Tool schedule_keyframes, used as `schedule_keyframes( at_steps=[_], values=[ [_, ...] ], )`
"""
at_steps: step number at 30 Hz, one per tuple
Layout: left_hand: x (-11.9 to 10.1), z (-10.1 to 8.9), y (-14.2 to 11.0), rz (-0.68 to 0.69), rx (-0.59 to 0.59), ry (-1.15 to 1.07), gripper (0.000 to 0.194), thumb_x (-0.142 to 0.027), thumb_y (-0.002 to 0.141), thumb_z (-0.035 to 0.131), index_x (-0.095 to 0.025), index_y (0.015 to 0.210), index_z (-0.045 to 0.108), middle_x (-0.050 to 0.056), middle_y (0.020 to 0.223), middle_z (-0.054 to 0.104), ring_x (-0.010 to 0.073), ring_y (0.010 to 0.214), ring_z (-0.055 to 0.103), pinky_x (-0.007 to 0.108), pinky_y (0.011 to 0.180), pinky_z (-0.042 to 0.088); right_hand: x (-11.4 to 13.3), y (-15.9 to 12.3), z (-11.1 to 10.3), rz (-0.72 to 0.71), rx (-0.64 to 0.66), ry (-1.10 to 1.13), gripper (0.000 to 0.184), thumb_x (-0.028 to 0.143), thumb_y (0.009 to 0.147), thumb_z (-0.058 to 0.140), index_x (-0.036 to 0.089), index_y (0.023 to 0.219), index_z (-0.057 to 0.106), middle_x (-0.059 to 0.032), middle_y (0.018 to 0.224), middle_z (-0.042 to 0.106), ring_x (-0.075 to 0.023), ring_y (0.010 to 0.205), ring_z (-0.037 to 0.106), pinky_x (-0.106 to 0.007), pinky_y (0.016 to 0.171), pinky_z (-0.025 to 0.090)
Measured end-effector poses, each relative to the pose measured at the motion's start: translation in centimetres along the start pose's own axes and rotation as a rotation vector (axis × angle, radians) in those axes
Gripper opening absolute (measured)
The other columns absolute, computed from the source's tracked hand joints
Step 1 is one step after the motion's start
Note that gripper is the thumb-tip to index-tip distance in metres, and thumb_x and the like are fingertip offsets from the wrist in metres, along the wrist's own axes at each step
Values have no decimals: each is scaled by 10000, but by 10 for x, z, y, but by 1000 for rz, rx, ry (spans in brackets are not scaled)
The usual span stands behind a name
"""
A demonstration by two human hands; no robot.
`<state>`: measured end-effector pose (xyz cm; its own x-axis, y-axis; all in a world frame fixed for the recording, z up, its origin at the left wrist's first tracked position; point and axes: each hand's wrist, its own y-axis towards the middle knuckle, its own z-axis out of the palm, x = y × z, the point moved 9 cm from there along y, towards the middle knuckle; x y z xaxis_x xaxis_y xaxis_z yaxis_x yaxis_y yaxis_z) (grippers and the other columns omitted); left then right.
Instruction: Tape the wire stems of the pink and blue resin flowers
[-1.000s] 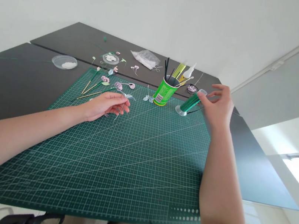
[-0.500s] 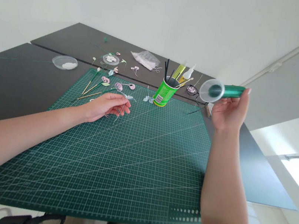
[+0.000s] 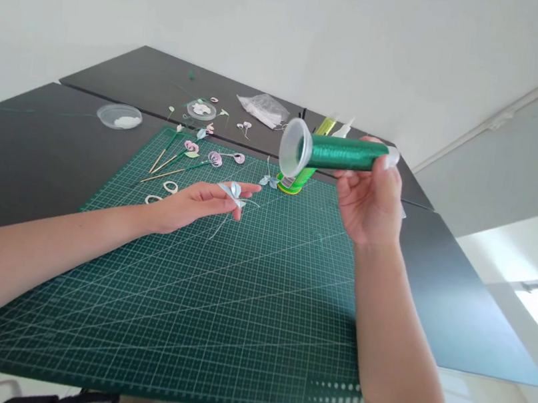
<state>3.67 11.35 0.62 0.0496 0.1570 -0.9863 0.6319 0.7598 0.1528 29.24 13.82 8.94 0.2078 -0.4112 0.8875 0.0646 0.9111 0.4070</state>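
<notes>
Green spool (image 3: 347,154), standing on the cutting mat (image 3: 260,294) a second ago, is now up right of the frame's centre, lying sideways in the right hand's (image 3: 374,207) grasp. The left hand (image 3: 193,200), mid-frame, pinches a pale blue flower (image 3: 235,190), so both pieces are now held, apart.

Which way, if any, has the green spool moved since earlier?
Yes: the green spool has risen off the cutting mat and shifted left, partly hiding the green can.
</notes>
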Motion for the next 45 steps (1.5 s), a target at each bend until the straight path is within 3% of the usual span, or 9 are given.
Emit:
schedule_keyframes(
  at_steps=[7,10,13,16,22,27,31,36,45],
  values=[
    [-13,16,-9,149,94,96,313,-460,1059,672,-238,915,838,9,1812,356,370,1619,411,539,1221,501,-21,-32,62,170,169,56,440,515,811,907,329,1145,687,54,969,792,-165,903,842,-256,881,715],
    [-18,26,-12,167,146,145,284,-457,1060,673,-243,993,846,67,1731,496,324,1498,569,500,1200,518,-22,-43,78,195,230,83,409,471,843,892,333,1157,670,63,969,794,-167,934,845,-264,899,716],
    [-20,34,-13,135,211,132,297,-445,1070,663,-230,987,850,106,1285,802,244,1180,760,410,1057,592,-16,-43,74,149,173,19,393,481,865,859,332,1170,664,41,990,787,-178,926,840,-286,883,722],
    [-20,35,-11,91,234,100,290,-424,1050,700,-222,910,854,63,936,821,195,944,796,319,897,613,-6,-27,39,36,-34,-112,356,509,908,784,324,1184,656,-10,1073,766,-207,1012,826,-334,948,712],
    [-11,40,-13,-29,326,71,219,-372,1018,751,-235,893,868,52,941,847,168,905,806,262,846,608,13,5,-89,-199,-605,-19,273,497,919,721,278,1007,584,-72,1311,698,-188,1363,668,-301,1170,594],
    [-5,41,-18,-120,408,-79,292,-453,1012,755,-225,866,864,81,889,845,217,977,818,275,856,621,20,13,-153,-200,-774,-115,187,438,1028,583,268,952,572,-50,1017,686,-154,859,684,-263,700,637],
    [-9,51,-23,-153,577,-171,313,-496,991,767,-233,856,869,91,853,836,223,908,808,309,897,627,17,20,-148,-163,-629,-311,181,362,935,704,231,860,603,-15,774,634,-104,544,441,-260,464,384],
    [-17,65,-31,-120,764,-24,304,-440,1019,729,-241,844,878,99,890,841,193,837,777,242,795,596,-5,26,-120,-40,-423,-602,213,313,795,782,224,961,682,-20,823,728,-114,505,473,-288,469,343],
    [-15,69,-30,-120,808,35,274,-390,1021,701,-295,848,891,80,884,845,215,783,768,284,761,609,-29,28,-82,40,-106,-932,415,416,796,780,246,1166,694,-54,945,740,-207,706,603,-398,727,534]
  ],
)
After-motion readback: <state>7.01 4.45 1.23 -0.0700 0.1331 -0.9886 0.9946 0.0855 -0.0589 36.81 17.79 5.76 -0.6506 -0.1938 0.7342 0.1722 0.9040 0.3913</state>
